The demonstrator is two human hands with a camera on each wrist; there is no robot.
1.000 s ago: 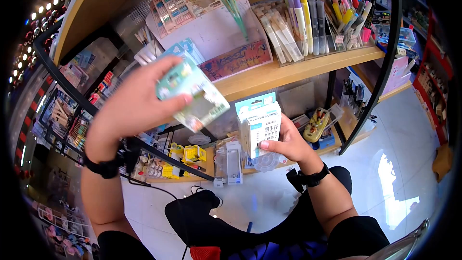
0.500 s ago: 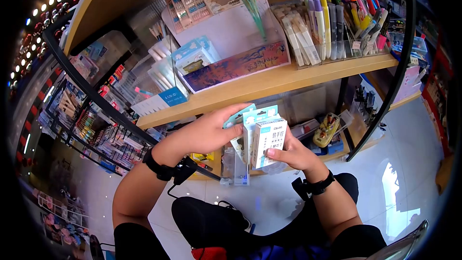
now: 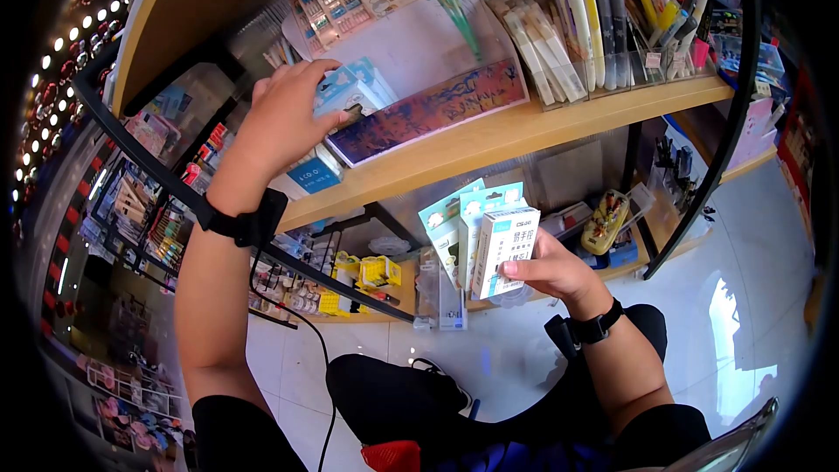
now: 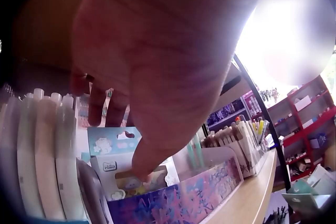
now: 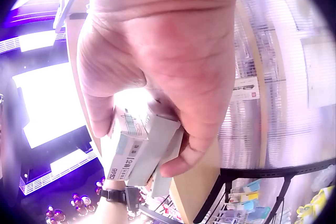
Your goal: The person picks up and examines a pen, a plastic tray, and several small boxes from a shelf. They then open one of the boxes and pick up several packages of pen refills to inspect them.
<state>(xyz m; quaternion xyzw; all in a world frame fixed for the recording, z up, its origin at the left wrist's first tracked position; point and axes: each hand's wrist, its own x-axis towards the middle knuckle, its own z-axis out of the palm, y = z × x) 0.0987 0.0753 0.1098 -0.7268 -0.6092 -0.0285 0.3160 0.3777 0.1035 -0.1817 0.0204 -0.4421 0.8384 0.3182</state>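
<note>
The left hand [image 3: 284,118] spreads wide at the blue packages [image 3: 357,86], thumb before them, within the display box [image 3: 437,112] (patterned front); below the shelf edge [image 3: 516,133], in open room, the right hand [image 3: 559,269] grips a white box [image 3: 505,253].

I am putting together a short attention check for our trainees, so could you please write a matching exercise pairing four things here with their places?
Things
1. White box with black lettering
2. Left hand
3. Yellow case
4. Markers

Places
A. Below the upper shelf
B. At the light-blue packets in the box with the patterned front
C. Standing on the upper shelf
D. In the fingers of the right hand

Right pairs: 1-D, 2-B, 3-A, 4-C
</note>
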